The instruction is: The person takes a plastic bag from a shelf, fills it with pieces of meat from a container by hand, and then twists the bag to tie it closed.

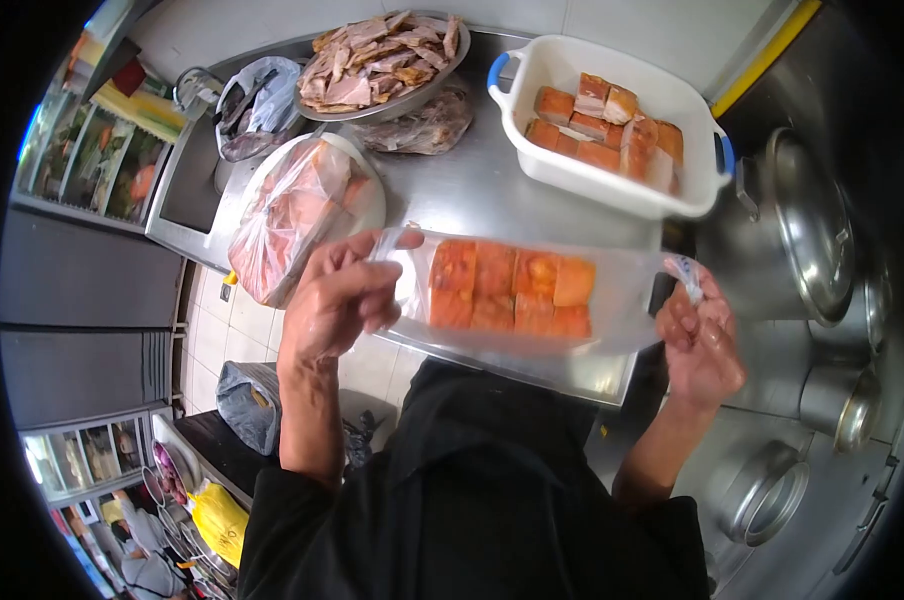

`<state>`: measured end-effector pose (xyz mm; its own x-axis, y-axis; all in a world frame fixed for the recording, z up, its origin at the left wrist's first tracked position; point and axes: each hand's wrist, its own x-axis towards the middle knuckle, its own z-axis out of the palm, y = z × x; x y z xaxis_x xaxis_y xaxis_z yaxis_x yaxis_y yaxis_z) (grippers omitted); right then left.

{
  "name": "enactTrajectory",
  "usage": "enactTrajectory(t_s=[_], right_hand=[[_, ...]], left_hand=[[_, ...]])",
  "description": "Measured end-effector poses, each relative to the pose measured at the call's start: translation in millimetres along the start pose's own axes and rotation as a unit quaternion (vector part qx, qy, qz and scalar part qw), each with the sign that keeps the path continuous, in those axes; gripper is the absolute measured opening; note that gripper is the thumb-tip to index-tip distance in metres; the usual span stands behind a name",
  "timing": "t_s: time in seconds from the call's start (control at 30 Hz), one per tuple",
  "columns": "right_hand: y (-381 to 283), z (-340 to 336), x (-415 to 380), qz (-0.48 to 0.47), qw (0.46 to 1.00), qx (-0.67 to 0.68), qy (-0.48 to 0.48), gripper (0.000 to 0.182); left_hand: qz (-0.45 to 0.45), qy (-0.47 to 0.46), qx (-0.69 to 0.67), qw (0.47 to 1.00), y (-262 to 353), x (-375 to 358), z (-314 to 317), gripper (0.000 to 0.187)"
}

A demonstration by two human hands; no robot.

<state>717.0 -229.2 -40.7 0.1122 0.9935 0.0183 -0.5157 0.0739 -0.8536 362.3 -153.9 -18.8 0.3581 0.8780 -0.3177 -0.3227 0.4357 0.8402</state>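
A clear plastic bag (pixel 622 290) is stretched between my two hands above the front edge of the steel table. Inside it, several orange-brown blocks of meat (pixel 512 287) lie side by side in two rows. My left hand (pixel 344 295) pinches the bag's left end, with the fingers curled round the plastic. At the other end, my right hand (pixel 700 335) is closed on the bunched, twisted corner of the bag. Left of the bag, a round white tub (pixel 372 205) holds a plastic bag of pinkish meat (pixel 297 215).
On the steel table (pixel 462 195) stand a white basin with blue handles (pixel 612 195) holding meat blocks and a metal bowl (pixel 392 108) heaped with meat slices. A wrapped dark bundle (pixel 422 125) lies beside that bowl. Large steel pots (pixel 772 240) stand at the right.
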Motion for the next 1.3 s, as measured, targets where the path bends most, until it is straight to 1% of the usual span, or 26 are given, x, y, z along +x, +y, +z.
enactTrajectory(t_s=[0.03,0.13,0.2,0.23,0.33,0.37,0.4,0.43,0.47,0.5,0.53,0.57,0.6,0.63,0.7,0.77,0.87,0.9,0.93,1.0,1.07,1.1,1.17,1.23,1.27,1.3], right_hand=[[-1,-2,0,-0.014,1.000,-0.018,0.000,0.069],[-5,-3,-4,0.032,0.997,-0.048,0.043,0.065],[-2,-21,-11,0.072,0.990,-0.120,0.015,0.056],[-1,-28,-14,0.093,0.984,-0.154,0.001,0.052],[-13,-15,-17,0.125,0.941,-0.311,0.046,0.039],[-10,-7,-14,0.067,0.920,-0.379,0.076,0.029],[-8,7,-8,-0.040,0.866,-0.487,0.108,0.027],[-8,25,-1,-0.146,0.789,-0.580,0.137,0.026],[-8,39,4,-0.252,0.692,-0.656,0.163,0.024],[-6,47,2,-0.222,0.803,-0.553,0.016,0.015],[8,63,4,-0.166,0.836,-0.516,-0.088,0.012],[29,79,8,-0.110,0.854,-0.472,-0.188,0.010],[60,80,19,-0.035,0.813,-0.516,-0.268,0.020],[104,75,28,-0.023,0.774,-0.560,-0.294,0.034],[212,51,44,-0.042,0.706,-0.650,-0.278,0.061],[234,68,67,0.115,0.535,-0.772,-0.323,0.090],[292,42,62,0.121,0.503,-0.796,-0.314,0.111],[296,40,61,0.091,0.488,-0.816,-0.296,0.119],[297,33,60,0.116,0.511,-0.791,-0.317,0.118],[239,48,75,0.157,0.557,-0.737,-0.348,0.115],[194,34,82,0.129,0.656,-0.669,-0.325,0.100],[169,22,87,0.111,0.702,-0.631,-0.311,0.093],[115,-4,87,0.106,0.768,-0.600,-0.196,0.065],[51,-27,89,0.122,0.719,-0.669,-0.144,0.051],[29,-49,90,0.113,0.753,-0.623,-0.181,0.046],[10,-59,95,0.201,0.787,-0.545,-0.211,0.040]], left_hand=[[0.006,-0.002,0.015,1.000,-2,-1,3,0.041],[0.009,-0.005,0.065,0.998,-15,0,6,0.055],[-0.008,0.001,0.116,0.993,-25,-3,7,0.063],[-0.032,0.009,0.117,0.993,-28,-6,14,0.067],[-0.064,-0.002,0.062,0.996,-31,-7,20,0.070],[-0.067,-0.016,0.039,0.997,-34,-7,19,0.073],[-0.066,-0.016,0.043,0.997,-36,-6,19,0.074],[-0.066,-0.016,0.047,0.997,-38,-7,21,0.075],[-0.065,-0.016,0.052,0.996,-39,-7,22,0.076],[-0.068,-0.022,0.034,0.997,-38,-7,21,0.078],[-0.073,-0.015,0.039,0.996,-38,-8,22,0.078],[-0.078,-0.011,0.047,0.996,-38,-9,25,0.078],[-0.081,-0.011,0.055,0.995,-37,-10,27,0.079],[-0.079,-0.013,0.051,0.996,-40,-11,26,0.078],[-0.070,0.002,0.026,0.997,-40,-13,29,0.078],[-0.064,0.006,0.021,0.998,-42,-14,27,0.078],[-0.065,0.011,0.004,0.998,-42,-17,28,0.079],[-0.066,0.013,0.002,0.998,-42,-16,28,0.079],[-0.065,0.017,-0.006,0.998,-42,-17,30,0.079],[-0.057,0.020,-0.018,0.998,-41,-14,33,0.079],[-0.064,0.016,-0.031,0.997,-42,-16,25,0.078],[-0.062,0.012,-0.033,0.997,-43,-16,23,0.078],[-0.059,-0.001,-0.037,0.998,-45,-18,17,0.077],[-0.055,-0.025,-0.044,0.997,-48,-18,12,0.077],[-0.052,-0.036,-0.048,0.997,-50,-18,9,0.077],[-0.056,-0.077,-0.075,0.993,-52,-18,4,0.078]])
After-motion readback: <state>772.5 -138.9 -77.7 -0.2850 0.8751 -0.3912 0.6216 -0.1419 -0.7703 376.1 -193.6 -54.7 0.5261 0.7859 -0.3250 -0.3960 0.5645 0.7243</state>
